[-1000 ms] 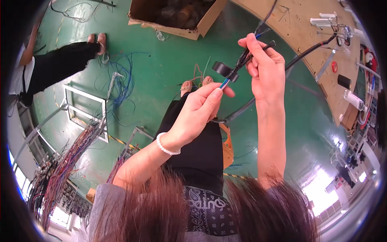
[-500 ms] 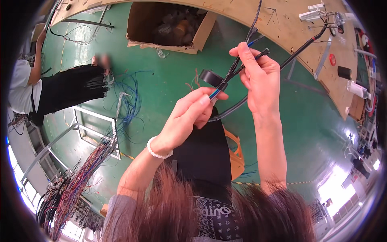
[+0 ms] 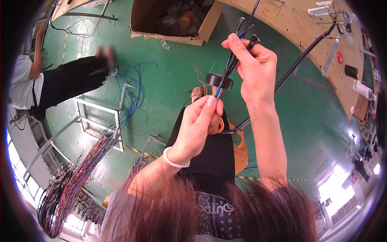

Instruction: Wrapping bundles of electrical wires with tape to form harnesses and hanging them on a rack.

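Note:
My right hand [image 3: 254,68] is raised and grips a bundle of thin black wires with small connectors [image 3: 244,30] at their top. A thicker black cable [image 3: 298,64] runs from this hand up toward the wooden bench [image 3: 306,28]. A roll of black tape [image 3: 219,80] hangs at the bundle just below my right fingers. My left hand [image 3: 201,125] is closed around the lower coloured wire ends [image 3: 217,92], blue and orange showing between thumb and fingers. A white bead bracelet [image 3: 173,161] circles my left wrist.
An open cardboard box [image 3: 173,20] of parts stands on the green floor. Loose blue wires [image 3: 131,97] lie by a white metal frame [image 3: 96,121]. Bundles of coloured harness wires [image 3: 76,177] hang lower left. Another person in black trousers [image 3: 60,84] is at the left. An orange stool [image 3: 240,153] is beneath me.
Both hands have shifted with the wire bundle toward the frame's centre and the view has tilted. My left hand has slid down, closing lower on the coloured wire ends.

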Demonstrator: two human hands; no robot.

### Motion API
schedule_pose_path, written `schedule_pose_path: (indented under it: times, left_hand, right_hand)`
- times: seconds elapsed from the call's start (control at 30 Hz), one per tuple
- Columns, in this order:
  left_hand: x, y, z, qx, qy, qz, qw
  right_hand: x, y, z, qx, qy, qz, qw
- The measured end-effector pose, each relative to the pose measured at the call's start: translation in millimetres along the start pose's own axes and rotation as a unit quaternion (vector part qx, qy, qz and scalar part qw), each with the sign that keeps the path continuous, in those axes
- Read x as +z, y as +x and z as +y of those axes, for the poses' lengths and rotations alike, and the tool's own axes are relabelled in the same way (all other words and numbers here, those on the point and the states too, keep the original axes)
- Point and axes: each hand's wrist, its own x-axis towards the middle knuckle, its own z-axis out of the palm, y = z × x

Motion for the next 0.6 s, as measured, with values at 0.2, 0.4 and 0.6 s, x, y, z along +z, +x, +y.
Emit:
schedule_pose_path:
  times: [0.2, 0.4, 0.6]
  left_hand:
    - [6, -10, 11, -0.005, 0.027, 0.003, 1.0]
    - [10, -8, 14, -0.011, 0.04, 0.004, 0.999]
    - [3, -4, 8, 0.125, 0.266, 0.05, 0.955]
  right_hand:
    - [-22, -25, 32, -0.154, 0.097, -0.089, 0.979]
    - [-28, -28, 70, 0.063, 0.302, -0.3, 0.903]
    - [-51, -75, 56, -0.081, -0.045, -0.154, 0.984]
